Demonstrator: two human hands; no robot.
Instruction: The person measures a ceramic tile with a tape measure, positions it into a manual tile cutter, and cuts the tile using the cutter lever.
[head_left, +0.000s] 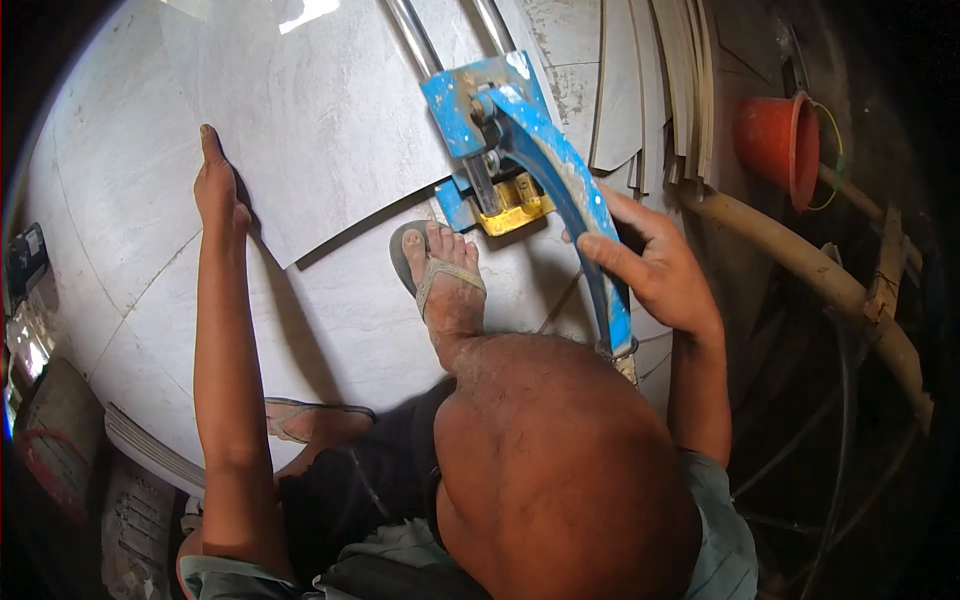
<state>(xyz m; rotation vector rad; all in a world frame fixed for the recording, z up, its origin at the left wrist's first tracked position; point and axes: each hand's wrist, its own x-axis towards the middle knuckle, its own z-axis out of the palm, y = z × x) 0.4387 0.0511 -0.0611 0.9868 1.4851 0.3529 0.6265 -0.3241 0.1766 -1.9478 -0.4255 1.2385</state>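
Observation:
A large grey floor tile [320,130] lies on the manual tile cutter, its near edge slightly raised over a shadow. My left hand [217,190] grips the tile's left edge, thumb stretched along the top and the other fingers hidden. On the right, my right hand [655,262] is closed around the blue handle [570,165] of the tile cutter, thumb on its near side. The cutter's blue carriage [455,105] rides on two steel rails [415,38]. Below it, a yellow foot [517,212] sits just past the tile's near edge, close to my sandalled foot.
Several cut tile pieces [655,80] stand at the upper right. Beyond them are a red bucket [775,145] and a bamboo pole [790,240]. Light tiles [150,310] cover the floor. Bags [60,430] and a stack of strips [150,450] lie at the lower left.

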